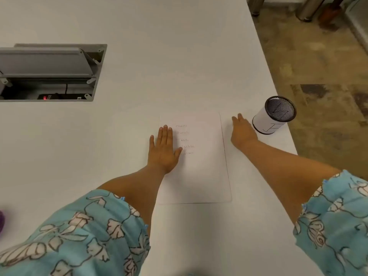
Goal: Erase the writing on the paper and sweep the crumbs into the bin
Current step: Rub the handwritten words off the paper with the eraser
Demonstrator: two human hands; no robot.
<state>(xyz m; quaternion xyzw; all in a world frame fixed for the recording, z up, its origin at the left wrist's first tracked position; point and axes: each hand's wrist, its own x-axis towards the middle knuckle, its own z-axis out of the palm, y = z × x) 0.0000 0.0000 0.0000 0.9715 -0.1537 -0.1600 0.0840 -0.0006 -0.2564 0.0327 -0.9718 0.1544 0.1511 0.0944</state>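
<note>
A white sheet of paper (pixel 201 172) lies flat on the white table, with several faint handwritten words near its upper left. My left hand (pixel 164 150) rests flat, fingers together, on the paper's left edge, its thumb touching the writing. My right hand (pixel 242 132) lies on the table just right of the paper, fingers spread toward a small white cylindrical bin (pixel 272 118) with a black mesh inside. The bin stands near the table's right edge, a short gap from my fingertips. I see no eraser and no crumbs.
An open grey cable hatch (pixel 49 72) is sunk into the table (pixel 159 56) at the far left. A purple object (pixel 1 220) shows at the left border. The table's right edge (pixel 278 92) drops off to a mottled floor just beyond the bin.
</note>
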